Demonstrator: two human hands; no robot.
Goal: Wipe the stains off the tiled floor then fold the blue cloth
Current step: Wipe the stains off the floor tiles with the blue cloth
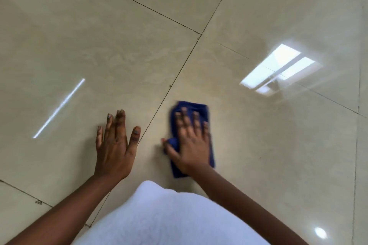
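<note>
A folded blue cloth [199, 106] lies flat on the glossy beige tiled floor [119, 45], just right of a dark grout line. My right hand [190, 141] presses down on the cloth with fingers spread, its thumb hooked over the cloth's left edge; the hand is motion-blurred. My left hand [115, 145] rests palm down on the bare tile to the left of the grout line, fingers apart, holding nothing. I cannot make out any clear stains near the cloth.
White clothing [169, 217] on my body fills the bottom centre. Bright reflections of a window [278, 69] and a light strip [59, 107] glare on the tiles. Small dark marks [38, 202] sit on a grout line at lower left.
</note>
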